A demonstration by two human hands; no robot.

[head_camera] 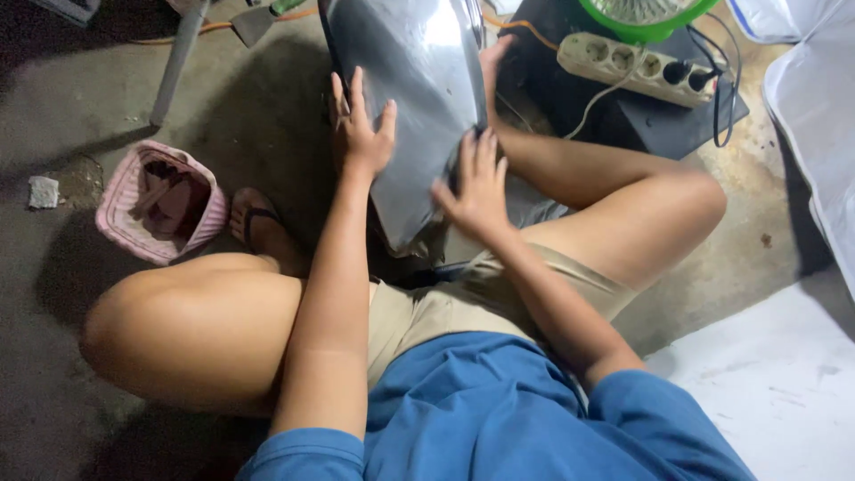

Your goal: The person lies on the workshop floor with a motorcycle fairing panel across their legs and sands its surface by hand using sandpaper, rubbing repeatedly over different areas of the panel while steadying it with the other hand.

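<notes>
Both hands [363,134] [476,183] press flat on grey panel [419,80].

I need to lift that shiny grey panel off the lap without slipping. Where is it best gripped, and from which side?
Probably by its two long edges, one hand from each side. The glossy grey panel is smooth and curved, tapering toward the lap; the left hand and right hand already rest flat on it.

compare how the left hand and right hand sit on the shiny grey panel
The left hand lies higher, on the shiny grey panel's left edge, fingers pointing up. The right hand rests lower, near the panel's right side, fingers spread and angled up and left. The left arm runs almost straight up the picture; the right forearm comes in slanted. Both are bare, open and flat against the panel.
</notes>
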